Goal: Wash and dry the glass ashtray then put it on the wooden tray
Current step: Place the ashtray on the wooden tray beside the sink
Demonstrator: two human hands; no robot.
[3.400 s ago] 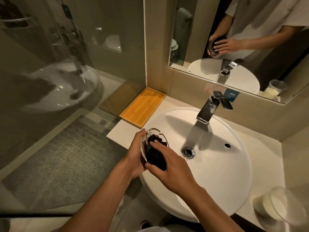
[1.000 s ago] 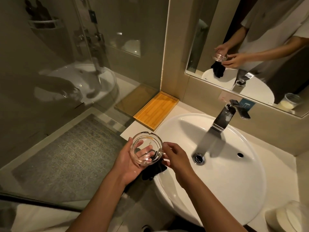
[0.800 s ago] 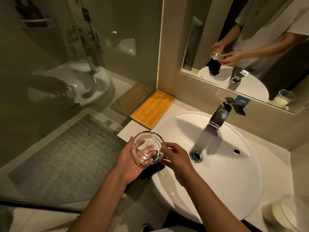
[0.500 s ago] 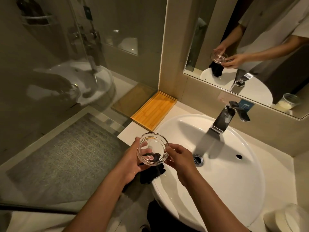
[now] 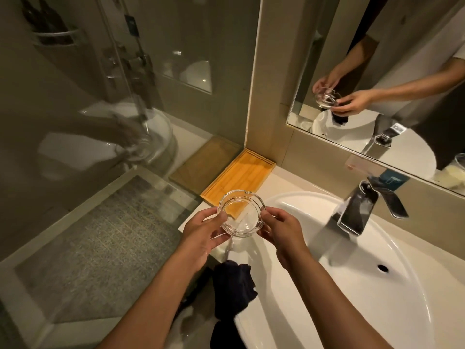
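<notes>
I hold the clear glass ashtray [image 5: 242, 213] upright between both hands, above the counter corner at the near end of the wooden tray [image 5: 239, 176]. My left hand [image 5: 203, 229] grips its left rim and my right hand [image 5: 279, 229] grips its right rim. The tray lies flat against the wall, left of the sink, with nothing on it. A dark cloth [image 5: 232, 288] hangs over the sink's front rim below my wrists; neither hand holds it.
The white round sink [image 5: 377, 285] fills the right side, with a chrome faucet [image 5: 357, 212] at its back. A mirror [image 5: 390, 71] is above. A glass shower partition [image 5: 100, 122] stands close on the left, beside the tray.
The ashtray moved up and away from me toward the tray. The dark cloth left my left hand and now hangs on the sink rim. My right hand took the ashtray's right rim.
</notes>
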